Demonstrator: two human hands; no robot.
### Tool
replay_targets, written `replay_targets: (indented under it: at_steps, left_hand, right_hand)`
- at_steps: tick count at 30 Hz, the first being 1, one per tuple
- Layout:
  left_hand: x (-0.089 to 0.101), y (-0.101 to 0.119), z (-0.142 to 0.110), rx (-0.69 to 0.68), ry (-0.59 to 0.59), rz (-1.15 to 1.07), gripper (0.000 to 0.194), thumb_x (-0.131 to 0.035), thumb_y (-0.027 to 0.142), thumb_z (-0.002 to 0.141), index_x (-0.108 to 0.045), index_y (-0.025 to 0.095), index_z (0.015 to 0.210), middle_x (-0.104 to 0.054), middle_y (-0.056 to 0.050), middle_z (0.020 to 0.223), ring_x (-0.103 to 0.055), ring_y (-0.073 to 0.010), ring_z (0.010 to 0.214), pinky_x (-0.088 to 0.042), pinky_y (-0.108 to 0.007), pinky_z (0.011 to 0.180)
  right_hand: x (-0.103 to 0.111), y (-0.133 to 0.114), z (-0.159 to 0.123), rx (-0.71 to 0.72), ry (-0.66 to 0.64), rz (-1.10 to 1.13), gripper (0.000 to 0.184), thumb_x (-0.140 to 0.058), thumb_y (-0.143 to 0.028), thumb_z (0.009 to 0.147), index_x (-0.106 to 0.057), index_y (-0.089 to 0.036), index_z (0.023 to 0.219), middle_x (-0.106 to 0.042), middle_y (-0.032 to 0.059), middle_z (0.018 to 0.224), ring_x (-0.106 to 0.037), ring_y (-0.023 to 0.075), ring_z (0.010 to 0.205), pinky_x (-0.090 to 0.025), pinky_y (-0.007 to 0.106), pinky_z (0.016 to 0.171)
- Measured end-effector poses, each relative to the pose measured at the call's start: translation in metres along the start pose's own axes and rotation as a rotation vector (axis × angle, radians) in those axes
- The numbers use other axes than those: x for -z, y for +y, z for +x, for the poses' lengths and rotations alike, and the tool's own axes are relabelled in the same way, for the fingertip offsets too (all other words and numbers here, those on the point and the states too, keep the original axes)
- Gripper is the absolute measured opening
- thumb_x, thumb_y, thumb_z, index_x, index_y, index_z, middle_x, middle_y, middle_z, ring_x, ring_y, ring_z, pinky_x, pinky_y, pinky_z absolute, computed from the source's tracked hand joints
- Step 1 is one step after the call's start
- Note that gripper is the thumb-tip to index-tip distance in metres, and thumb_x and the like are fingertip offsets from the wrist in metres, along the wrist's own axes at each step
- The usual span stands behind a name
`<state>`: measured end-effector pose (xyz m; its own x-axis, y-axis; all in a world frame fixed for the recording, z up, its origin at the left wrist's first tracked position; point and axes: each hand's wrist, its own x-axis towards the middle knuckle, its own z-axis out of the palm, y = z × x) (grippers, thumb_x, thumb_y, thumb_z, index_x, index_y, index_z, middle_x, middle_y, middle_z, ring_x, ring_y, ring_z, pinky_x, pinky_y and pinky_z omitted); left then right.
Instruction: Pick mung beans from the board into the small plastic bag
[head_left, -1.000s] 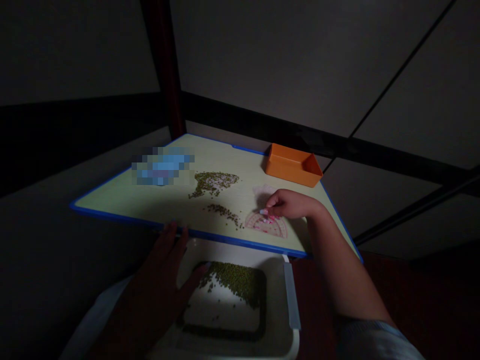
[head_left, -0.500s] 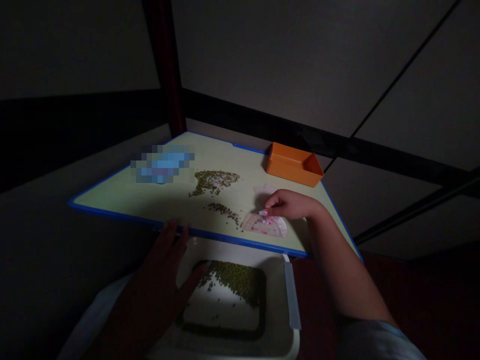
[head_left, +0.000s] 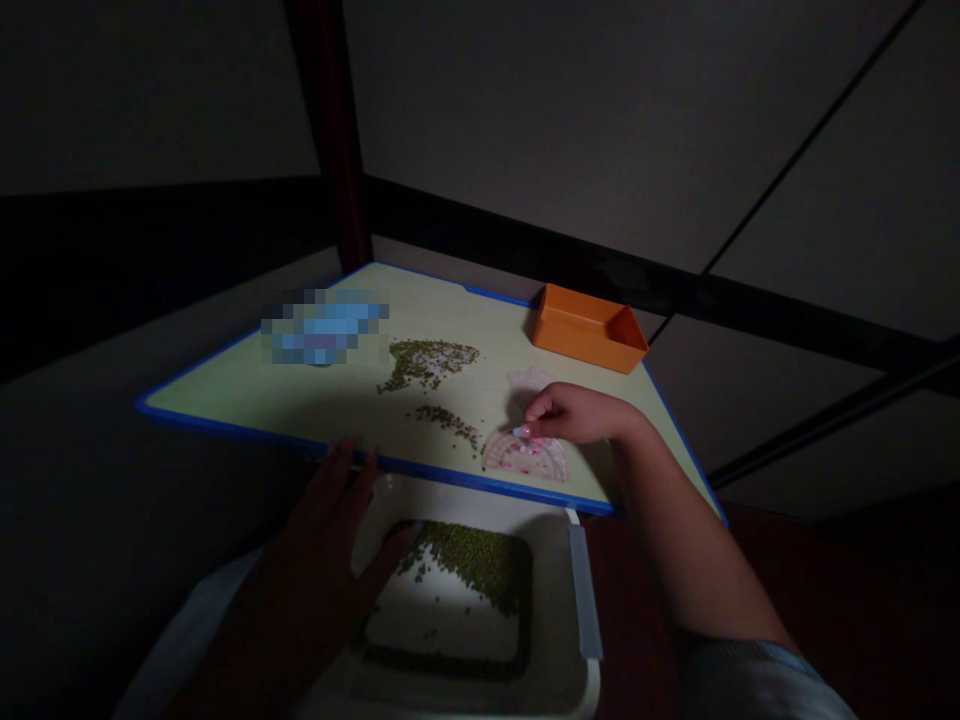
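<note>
My right hand (head_left: pixel 574 412) rests on a pale board with a blue rim (head_left: pixel 247 385), fingers pinched on the top edge of a clear half-round protractor (head_left: pixel 529 458) with pink marks. Loose green beans (head_left: pixel 431 362) lie in a heap on the board, with a thinner trail (head_left: pixel 450 422) just left of the protractor. My left hand (head_left: pixel 330 545) lies spread on the rim of a white tray (head_left: pixel 581 590) below the board's near edge. The tray holds more green beans (head_left: pixel 476 560).
An orange open box (head_left: pixel 586 328) stands at the board's far right corner. A blurred blue patch (head_left: pixel 324 327) sits at the far left of the board. Dark poles and a dim floor lie behind. The scene is very dark.
My right hand has slid the protractor slightly left, toward the trail of beans. The left hand has stayed on the tray.
</note>
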<state>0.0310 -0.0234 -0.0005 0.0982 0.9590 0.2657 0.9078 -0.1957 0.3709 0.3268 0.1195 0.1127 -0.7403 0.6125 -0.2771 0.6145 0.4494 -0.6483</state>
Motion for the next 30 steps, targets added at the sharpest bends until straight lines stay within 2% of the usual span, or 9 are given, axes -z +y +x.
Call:
replay_targets:
  at_steps: [6, 12, 22, 30]
  left_hand:
    - [0.0010, 0.0022, 0.0012, 0.017, 0.010, -0.001, 0.079, -0.037, 0.064, 0.086, -0.030, 0.017, 0.148, -0.019, -0.014, 0.163, -0.017, -0.0296, 0.149, -0.026, -0.051, 0.118]
    - [0.0040, 0.0033, 0.0014, 0.036, -0.020, -0.020, 0.082, -0.036, 0.066, 0.085, -0.033, 0.013, 0.146, -0.019, -0.016, 0.162, -0.016, -0.0312, 0.149, -0.026, -0.051, 0.117]
    - [-0.0005, -0.0001, 0.0000, 0.016, 0.015, -0.027, 0.079, -0.035, 0.066, 0.085, -0.029, 0.018, 0.148, -0.018, -0.013, 0.163, -0.017, -0.0288, 0.150, -0.025, -0.050, 0.118]
    - [0.0002, 0.0011, 0.0025, 0.030, -0.008, -0.017, 0.080, -0.038, 0.065, 0.085, -0.031, 0.017, 0.148, -0.018, -0.013, 0.163, -0.017, -0.0313, 0.149, -0.026, -0.051, 0.118]
  right_hand:
    - [-0.0008, -0.0021, -0.0004, 0.030, -0.043, 0.036, 0.033, -0.058, -0.040, 0.085, -0.062, -0.012, 0.068, -0.044, -0.0048, 0.058, -0.035, 0.0082, 0.058, -0.030, 0.024, 0.059]
    - [-0.0008, 0.0004, -0.0003, 0.013, 0.003, -0.001, 0.034, -0.055, -0.040, 0.087, -0.064, -0.011, 0.070, -0.044, -0.0046, 0.057, -0.034, 0.0082, 0.056, -0.028, 0.024, 0.057]
    - [-0.0002, -0.0017, -0.0004, -0.043, 0.034, -0.066, 0.030, -0.057, -0.033, 0.084, -0.071, -0.011, 0.071, -0.046, -0.0045, 0.053, -0.036, 0.0080, 0.054, -0.029, 0.024, 0.057]
    - [0.0056, -0.0042, -0.0040, -0.097, 0.059, -0.063, 0.027, -0.058, -0.030, 0.083, -0.073, -0.011, 0.072, -0.051, -0.0029, 0.054, -0.039, 0.0084, 0.055, -0.030, 0.025, 0.058]
